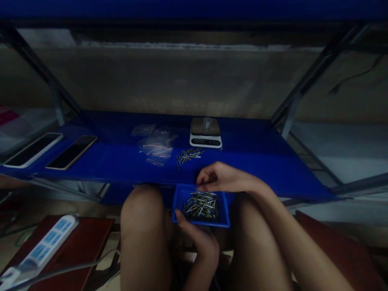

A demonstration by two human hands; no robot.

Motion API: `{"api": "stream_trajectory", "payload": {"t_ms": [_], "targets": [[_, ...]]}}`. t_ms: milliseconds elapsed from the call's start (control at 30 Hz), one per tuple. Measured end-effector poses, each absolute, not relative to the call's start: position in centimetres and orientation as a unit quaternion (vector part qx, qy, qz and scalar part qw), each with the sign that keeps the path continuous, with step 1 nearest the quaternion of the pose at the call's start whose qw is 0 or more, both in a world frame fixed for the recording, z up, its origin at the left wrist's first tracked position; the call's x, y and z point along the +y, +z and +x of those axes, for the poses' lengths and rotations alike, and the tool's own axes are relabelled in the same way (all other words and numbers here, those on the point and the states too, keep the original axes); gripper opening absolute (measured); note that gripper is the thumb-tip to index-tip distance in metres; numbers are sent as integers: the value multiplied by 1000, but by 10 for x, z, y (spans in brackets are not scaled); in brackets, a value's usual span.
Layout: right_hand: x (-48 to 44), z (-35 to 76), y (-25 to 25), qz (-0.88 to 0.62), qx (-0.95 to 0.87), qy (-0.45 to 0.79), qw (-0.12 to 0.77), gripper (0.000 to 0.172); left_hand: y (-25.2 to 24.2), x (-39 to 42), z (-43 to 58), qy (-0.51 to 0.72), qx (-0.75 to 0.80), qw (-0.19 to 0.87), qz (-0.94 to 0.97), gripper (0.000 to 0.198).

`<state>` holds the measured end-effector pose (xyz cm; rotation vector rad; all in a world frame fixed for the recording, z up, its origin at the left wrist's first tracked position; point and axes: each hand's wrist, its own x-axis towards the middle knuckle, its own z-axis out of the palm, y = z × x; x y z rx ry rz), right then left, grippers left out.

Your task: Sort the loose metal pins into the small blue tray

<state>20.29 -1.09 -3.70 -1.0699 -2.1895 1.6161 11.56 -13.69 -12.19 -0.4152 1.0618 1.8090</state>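
Observation:
My left hand [198, 236] grips a small blue plastic tray [226, 221] from below, its thumb over the near left rim. Many thin metal pins [202, 205], silver and gold-coloured, fill the tray, which is held between my knees at the table's front edge. My right hand [216, 178] hovers at the tray's far rim with its fingers curled together. Whatever may be between those fingertips is hidden. Beyond it, a loose pile of the same pins [188, 156] lies on the blue table [248, 161].
Left of the pile are clear zip bags [158, 146]. Behind it stands a white digital scale [206, 141] bearing a small clear cup [207, 123]. Two phones [72, 152] rest at the table's left. A white power strip [45, 246] lies on a brown stool [87, 246] at lower left.

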Motion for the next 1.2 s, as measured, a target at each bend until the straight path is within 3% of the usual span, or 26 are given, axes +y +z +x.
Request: {"api": "stream_trajectory", "payload": {"t_ms": [133, 233, 367, 867, 1033, 1200], "targets": [[11, 202, -43, -489, -757, 370, 226, 17, -122, -137, 116, 736, 451, 473, -178, 76], [27, 202, -49, -536, -781, 207, 245, 17, -121, -137, 116, 736, 447, 477, -178, 75], [32, 196, -54, -507, -810, 198, 215, 22, -119, -137, 117, 742, 449, 464, -180, 70], [6, 199, -36, -528, -834, 134, 85, 10, -120, -136, 116, 738, 454, 469, -172, 69], [-2, 203, -34, -514, -830, 194, 97, 11, -122, -137, 115, 735, 456, 474, -167, 70], [-16, 213, -34, -395, -771, 494, 73, 16, -123, -136, 115, 738, 455, 473, -158, 67]]}}
